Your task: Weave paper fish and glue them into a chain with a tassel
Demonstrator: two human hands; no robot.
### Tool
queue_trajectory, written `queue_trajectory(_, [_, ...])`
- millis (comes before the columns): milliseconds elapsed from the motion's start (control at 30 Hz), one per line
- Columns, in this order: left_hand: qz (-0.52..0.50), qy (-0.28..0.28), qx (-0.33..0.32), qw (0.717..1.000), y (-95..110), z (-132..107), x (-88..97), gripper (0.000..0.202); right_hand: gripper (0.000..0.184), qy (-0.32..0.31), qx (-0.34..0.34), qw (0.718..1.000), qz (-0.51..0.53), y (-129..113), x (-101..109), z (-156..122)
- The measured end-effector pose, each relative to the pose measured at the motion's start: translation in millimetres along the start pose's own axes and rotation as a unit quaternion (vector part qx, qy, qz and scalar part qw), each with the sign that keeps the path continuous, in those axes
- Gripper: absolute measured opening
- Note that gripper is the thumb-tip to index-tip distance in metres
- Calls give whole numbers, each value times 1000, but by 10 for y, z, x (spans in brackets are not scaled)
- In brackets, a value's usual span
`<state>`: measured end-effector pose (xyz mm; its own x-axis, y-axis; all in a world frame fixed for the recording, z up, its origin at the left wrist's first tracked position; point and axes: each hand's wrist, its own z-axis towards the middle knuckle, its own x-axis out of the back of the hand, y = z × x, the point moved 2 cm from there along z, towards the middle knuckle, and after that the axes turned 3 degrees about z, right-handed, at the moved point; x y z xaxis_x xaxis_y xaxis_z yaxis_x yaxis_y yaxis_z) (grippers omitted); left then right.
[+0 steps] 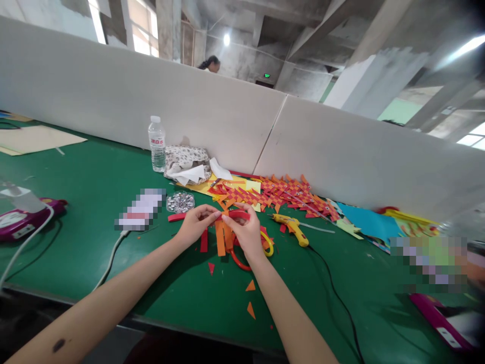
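My left hand (197, 222) and my right hand (245, 230) meet over the green table (94, 202), both pinching a bundle of red and orange paper strips (222, 237) that hang down between them. Under my right hand lie scissors (257, 250) with red and yellow handles. A loose red strip (176, 217) rests just left of my left hand. Small orange and red paper offcuts (250, 293) lie on the table in front of my wrists.
A yellow glue gun (291, 227) with a black cord lies to the right. Several woven red-orange paper pieces (295, 194) are piled by the white partition (227, 121). A water bottle (156, 144), a cloth pouch (187, 162), a dish of googly eyes (180, 201) and a purple device (22, 217) are at the left.
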<state>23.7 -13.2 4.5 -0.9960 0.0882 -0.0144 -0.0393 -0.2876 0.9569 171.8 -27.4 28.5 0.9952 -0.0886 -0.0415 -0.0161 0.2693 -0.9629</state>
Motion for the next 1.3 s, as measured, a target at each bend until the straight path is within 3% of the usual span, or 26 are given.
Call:
queue_trajectory(333, [4, 12, -3, 1000, -36, 15, 17, 24, 46, 2, -22, 997, 69, 102, -10, 6])
queue_trajectory(600, [-50, -22, 60, 997, -19, -2, -18, 28, 33, 9, 21, 1000, -11, 109, 24, 25])
queue_trajectory(767, [-75, -44, 98, 991, -6, -11, -34, 32, 45, 22, 51, 996, -66, 72, 14, 1])
queue_trajectory(867, [-80, -29, 97, 992, -12, 6, -14, 30, 48, 17, 61, 994, -88, 49, 1, -28])
queue_trajectory(933, [-100, 15, 86, 991, -16, 40, 47, 28, 40, 4, 74, 991, -116, 25, -8, -56])
queue_trajectory(1000, [-147, 89, 71, 983, -25, 87, 149, 28, 28, -7, 97, 976, -195, 7, -24, -91])
queue_trajectory(1100, [-205, 177, 55, 961, -57, 161, 310, 29, 20, -47, 138, 920, -363, 28, -97, -158])
queue_trajectory(1200, [-228, 206, 55, 950, -107, 211, 399, 28, 28, -125, 172, 866, -452, 97, -219, -234])
queue_trajectory(1300, [-252, 215, 60, 942, -148, 230, 425, 27, 37, -181, 191, 839, -476, 145, -290, -275])
